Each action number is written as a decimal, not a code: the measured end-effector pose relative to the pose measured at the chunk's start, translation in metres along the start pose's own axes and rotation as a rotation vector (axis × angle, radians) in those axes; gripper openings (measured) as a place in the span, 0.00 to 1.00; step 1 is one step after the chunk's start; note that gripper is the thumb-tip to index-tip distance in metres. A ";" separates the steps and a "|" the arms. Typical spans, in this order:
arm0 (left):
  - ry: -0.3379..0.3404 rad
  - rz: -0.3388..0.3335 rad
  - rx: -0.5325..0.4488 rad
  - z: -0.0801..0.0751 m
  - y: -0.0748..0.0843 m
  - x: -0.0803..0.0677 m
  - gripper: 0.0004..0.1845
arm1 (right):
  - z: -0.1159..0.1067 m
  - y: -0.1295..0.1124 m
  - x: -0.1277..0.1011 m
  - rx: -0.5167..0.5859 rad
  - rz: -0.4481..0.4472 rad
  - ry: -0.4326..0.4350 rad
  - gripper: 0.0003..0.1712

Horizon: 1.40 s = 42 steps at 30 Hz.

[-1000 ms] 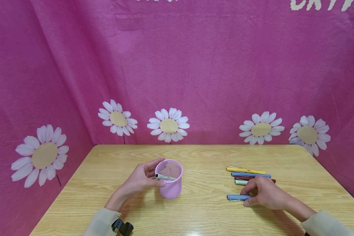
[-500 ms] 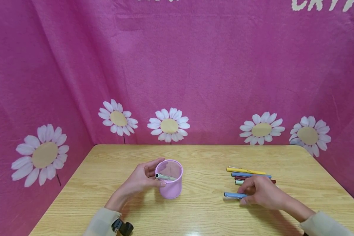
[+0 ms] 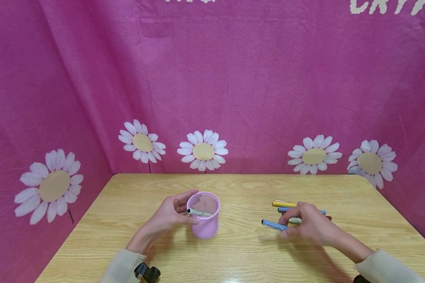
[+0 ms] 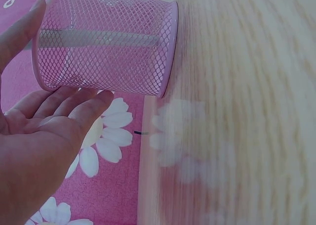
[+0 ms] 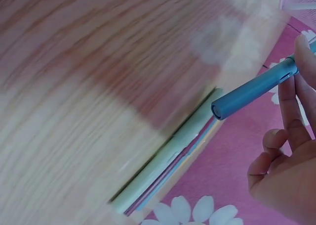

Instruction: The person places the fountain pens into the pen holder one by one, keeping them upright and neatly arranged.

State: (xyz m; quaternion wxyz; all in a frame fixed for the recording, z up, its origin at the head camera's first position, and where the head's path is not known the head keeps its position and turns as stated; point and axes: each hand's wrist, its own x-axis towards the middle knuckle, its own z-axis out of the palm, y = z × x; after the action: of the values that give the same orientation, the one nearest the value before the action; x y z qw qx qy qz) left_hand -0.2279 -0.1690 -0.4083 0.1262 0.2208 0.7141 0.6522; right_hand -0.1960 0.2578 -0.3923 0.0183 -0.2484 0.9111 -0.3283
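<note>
A pink mesh cup (image 3: pixel 205 215) (image 4: pixel 106 49) stands on the wooden table (image 3: pixel 241 251). My left hand (image 3: pixel 170 216) (image 4: pixel 39 131) cups its left side, thumb at the rim and fingers along the wall. A pale grey-green pen (image 3: pixel 198 212) leans inside the cup. My right hand (image 3: pixel 309 228) pinches a blue pen (image 3: pixel 273 225) (image 5: pixel 254 89) and holds it lifted off the table, tip pointing left toward the cup. Behind that hand lie a yellow pen (image 3: pixel 283 203), a blue pen (image 3: pixel 320 212), a dark red pen (image 3: pixel 327 217) and a pale green pen (image 3: pixel 294 220) (image 5: pixel 163 168).
A pink cloth with white daisies (image 3: pixel 202 151) hangs close behind and to the left of the table. Bare wood lies between the cup and the row of pens. A dark wrist device (image 3: pixel 146 272) sits on my left sleeve.
My right hand has picked the blue pen up from the table and carried it up and to the left. The left hand and the cup have not moved.
</note>
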 end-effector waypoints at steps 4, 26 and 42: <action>-0.001 0.005 -0.002 0.000 0.000 0.000 0.49 | -0.001 -0.008 0.004 0.020 0.013 0.019 0.08; 0.004 -0.005 -0.007 0.001 0.001 -0.001 0.49 | 0.008 -0.049 0.029 0.119 0.112 0.113 0.10; -0.012 0.022 -0.008 -0.001 -0.001 0.001 0.48 | 0.015 -0.081 0.056 0.265 0.019 0.158 0.09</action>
State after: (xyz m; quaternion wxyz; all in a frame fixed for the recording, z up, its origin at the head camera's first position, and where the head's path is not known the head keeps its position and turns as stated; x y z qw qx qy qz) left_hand -0.2296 -0.1698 -0.4085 0.1240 0.2321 0.7082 0.6552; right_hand -0.2062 0.1696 -0.3482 -0.0179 -0.2087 0.8608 -0.4639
